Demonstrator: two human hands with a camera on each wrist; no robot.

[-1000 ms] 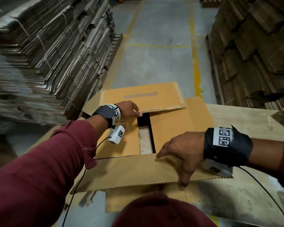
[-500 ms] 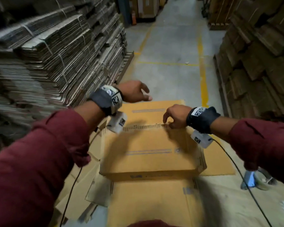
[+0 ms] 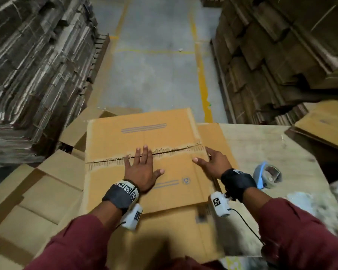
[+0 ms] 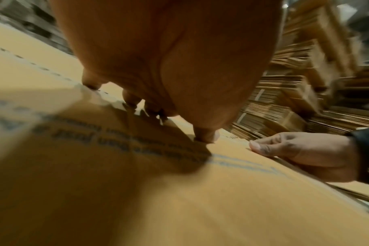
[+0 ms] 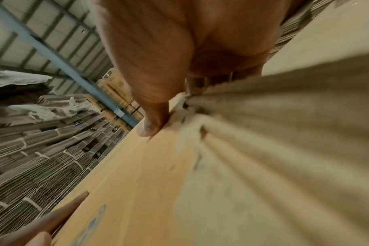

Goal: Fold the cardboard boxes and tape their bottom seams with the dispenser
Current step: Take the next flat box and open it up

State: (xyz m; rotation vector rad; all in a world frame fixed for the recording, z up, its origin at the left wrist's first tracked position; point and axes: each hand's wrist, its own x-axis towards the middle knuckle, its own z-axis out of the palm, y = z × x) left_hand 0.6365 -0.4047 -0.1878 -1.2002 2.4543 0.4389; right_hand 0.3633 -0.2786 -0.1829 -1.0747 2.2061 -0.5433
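Head view shows your biggest surroundings first: stacks of flat cardboard [image 3: 33, 75] rise to the left of your hands and more stacks [image 3: 281, 55] to the right, with a concrete aisle [image 3: 154, 71] beyond your fingertips. Under both palms lies the cardboard box [image 3: 144, 191], resting on a wooden table [image 3: 261, 145], its two flaps folded shut so the ragged seam [image 3: 170, 151] runs beneath your fingers. Your left hand [image 3: 142, 170] lies flat with fingers spread, pressing across that seam. Your right hand [image 3: 215, 162] rests at the box's right edge, thumb on top; right wrist view blurs the other fingers. Just right of your right wrist sits the blue tape dispenser [image 3: 267, 175], untouched.
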